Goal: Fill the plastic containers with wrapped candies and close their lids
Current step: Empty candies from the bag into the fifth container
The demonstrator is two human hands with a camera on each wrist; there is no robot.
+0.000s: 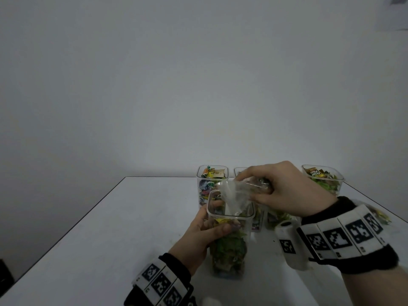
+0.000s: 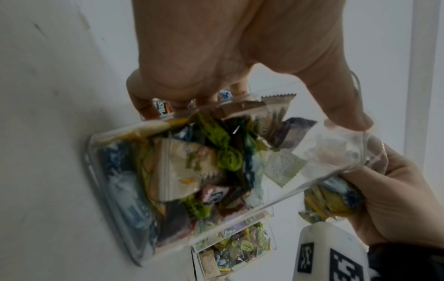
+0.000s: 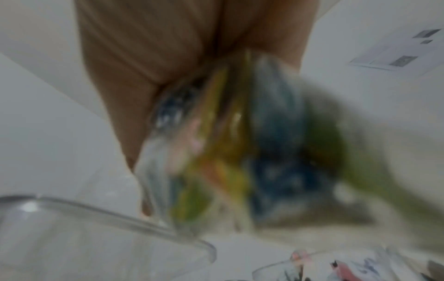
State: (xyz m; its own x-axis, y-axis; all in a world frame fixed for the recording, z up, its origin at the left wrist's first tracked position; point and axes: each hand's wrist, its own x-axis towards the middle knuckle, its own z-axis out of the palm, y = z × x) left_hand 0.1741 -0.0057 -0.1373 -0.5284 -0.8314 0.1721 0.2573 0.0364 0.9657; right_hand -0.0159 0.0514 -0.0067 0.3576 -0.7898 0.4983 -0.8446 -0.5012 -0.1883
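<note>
Standing upright on the white table (image 1: 110,228), near its front edge, is a tall clear plastic container (image 1: 229,244), lid off, filled to roughly two-thirds with mixed wrapped candies (image 2: 211,163). Left hand (image 1: 198,235) grips the container's upper left side: thumb across the near wall, fingers wrapped round the far side. Right hand (image 1: 289,191) is above and just right of the rim, clamped round a clear plastic bag (image 1: 234,195) with candies inside; the bag's loose open end hangs down into the container mouth. Right wrist view is heavily blurred; only the bag's coloured contents and the container rim can be made out.

Behind, toward the table's far edge: three more open containers. Left one (image 1: 212,184) full of candies; middle one (image 1: 239,171) mostly hidden by the right hand, fill level not readable; right one (image 1: 324,180) apart from the others, full to the rim. Marker-patterned bands on both wrists. Plain grey wall (image 1: 176,85) beyond.
</note>
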